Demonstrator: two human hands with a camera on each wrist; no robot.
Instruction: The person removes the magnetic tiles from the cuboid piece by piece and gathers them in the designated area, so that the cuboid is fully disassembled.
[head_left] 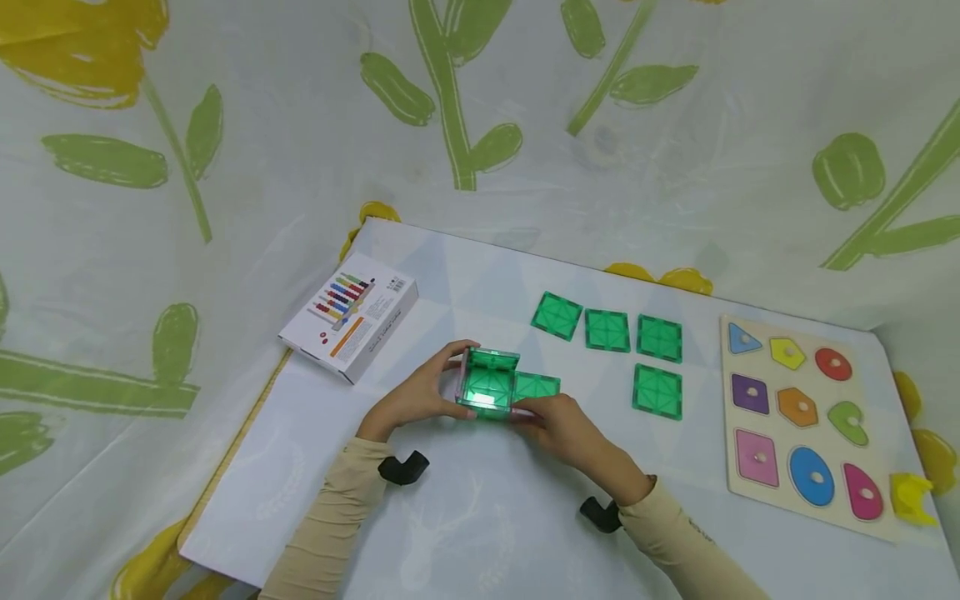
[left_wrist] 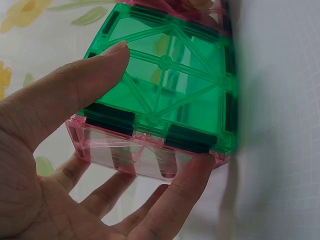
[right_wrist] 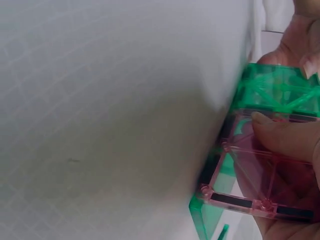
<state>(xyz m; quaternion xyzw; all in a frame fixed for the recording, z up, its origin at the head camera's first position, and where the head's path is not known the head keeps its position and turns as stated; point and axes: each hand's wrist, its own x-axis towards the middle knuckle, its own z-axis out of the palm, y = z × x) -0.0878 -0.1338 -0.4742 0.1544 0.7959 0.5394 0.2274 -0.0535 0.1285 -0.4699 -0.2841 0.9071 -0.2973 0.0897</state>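
A box-like form of see-through magnetic tiles [head_left: 491, 385], with green and pink squares, stands on the table in front of me. My left hand [head_left: 420, 393] holds it from the left. In the left wrist view the thumb lies on a green tile [left_wrist: 187, 107], and the fingers spread across a pink tile [left_wrist: 120, 150]. On the other side, my right hand [head_left: 566, 429] grips a pink tile [right_wrist: 250, 170], thumb flat on its face. That tile stands edge to edge with the green one in the right wrist view. Another green tile [head_left: 542, 384] lies right beside the form.
Several loose green tiles [head_left: 658, 391] lie to the right and behind. A white box with an abacus picture [head_left: 386, 333] sits at the left. At the right are a wooden shape puzzle [head_left: 813, 454] and a yellow piece [head_left: 910, 498]. A flower-print curtain [head_left: 525, 208] hangs behind the table.
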